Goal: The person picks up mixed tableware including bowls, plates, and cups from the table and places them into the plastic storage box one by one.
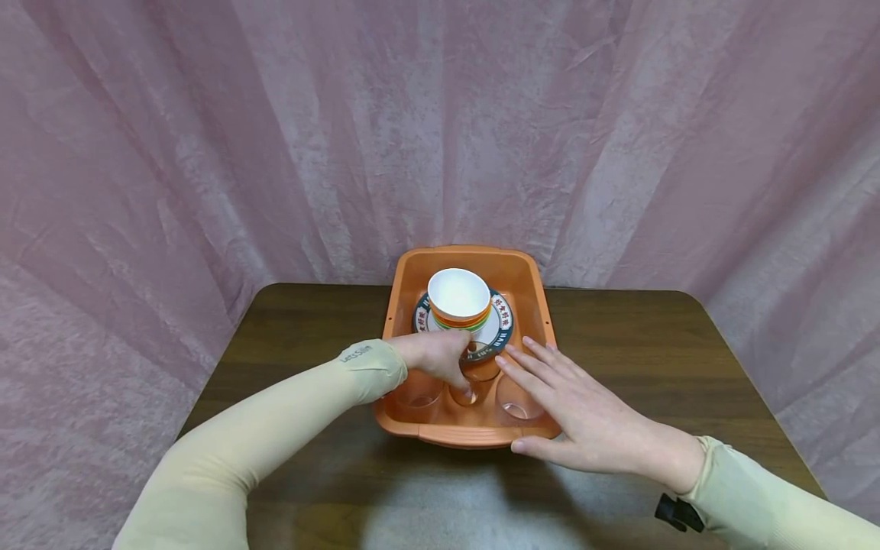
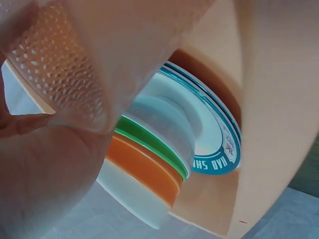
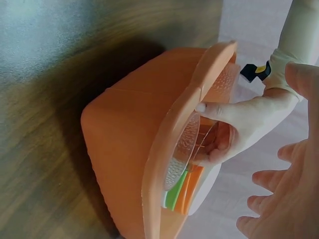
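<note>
My left hand [image 1: 436, 357] reaches down into an orange plastic basin [image 1: 454, 436], thumb and fingers curled round a clear cup [image 1: 483, 372]. In the left wrist view a dimpled clear cup [image 2: 60, 74] lies close beside the thumb. Over the basin's front right corner my right hand [image 1: 577, 416] is spread, fingers straight and holding nothing. Other clear cups stand in the front of the basin, one at the right [image 1: 520, 405] and one at the left [image 1: 417, 395], partly under the left wrist.
Behind the cups, a stack of white, orange and green bowls [image 1: 459, 296] sits on white plates with a dark lettered rim [image 1: 504, 315]. The basin stands on a dark wooden table [image 1: 639, 351], its far end near a pink curtain [image 1: 440, 137].
</note>
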Tool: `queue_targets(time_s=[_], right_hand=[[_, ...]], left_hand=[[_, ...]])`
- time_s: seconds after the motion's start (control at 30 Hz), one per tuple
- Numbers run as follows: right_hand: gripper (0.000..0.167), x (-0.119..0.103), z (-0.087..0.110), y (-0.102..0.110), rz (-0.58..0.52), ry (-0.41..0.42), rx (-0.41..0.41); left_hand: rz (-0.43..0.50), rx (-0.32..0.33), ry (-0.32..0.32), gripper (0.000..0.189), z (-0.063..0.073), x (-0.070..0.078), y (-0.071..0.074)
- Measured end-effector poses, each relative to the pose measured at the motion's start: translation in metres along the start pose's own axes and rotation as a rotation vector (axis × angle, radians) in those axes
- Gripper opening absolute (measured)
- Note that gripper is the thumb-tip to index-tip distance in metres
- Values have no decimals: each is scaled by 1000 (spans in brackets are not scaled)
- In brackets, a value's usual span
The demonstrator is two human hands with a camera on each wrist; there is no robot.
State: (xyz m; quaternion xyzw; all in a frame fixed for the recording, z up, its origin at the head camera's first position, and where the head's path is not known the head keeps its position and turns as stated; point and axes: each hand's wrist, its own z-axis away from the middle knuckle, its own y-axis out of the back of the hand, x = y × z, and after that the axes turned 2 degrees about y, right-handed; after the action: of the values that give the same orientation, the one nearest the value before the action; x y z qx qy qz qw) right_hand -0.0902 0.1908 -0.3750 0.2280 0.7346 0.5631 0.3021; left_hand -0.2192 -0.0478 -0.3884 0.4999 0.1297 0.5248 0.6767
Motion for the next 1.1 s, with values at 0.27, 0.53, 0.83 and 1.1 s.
queue_targets(time_s=[0.27,0.53,0.83,1.1], right_hand=[[96,5,2,-3,-10,-10,11],[95,10,5,-4,-20,-28,24],[93,18,9,0,-13,-56,31],[92,30,11,7,-1,-77,59]], left_hand=[[36,-4,22,89,2,1,1],[51,3,-27,112,14,1,6],[146,31,-104,113,44,-1,18],[-25,306,-122,102,77,-3,19]])
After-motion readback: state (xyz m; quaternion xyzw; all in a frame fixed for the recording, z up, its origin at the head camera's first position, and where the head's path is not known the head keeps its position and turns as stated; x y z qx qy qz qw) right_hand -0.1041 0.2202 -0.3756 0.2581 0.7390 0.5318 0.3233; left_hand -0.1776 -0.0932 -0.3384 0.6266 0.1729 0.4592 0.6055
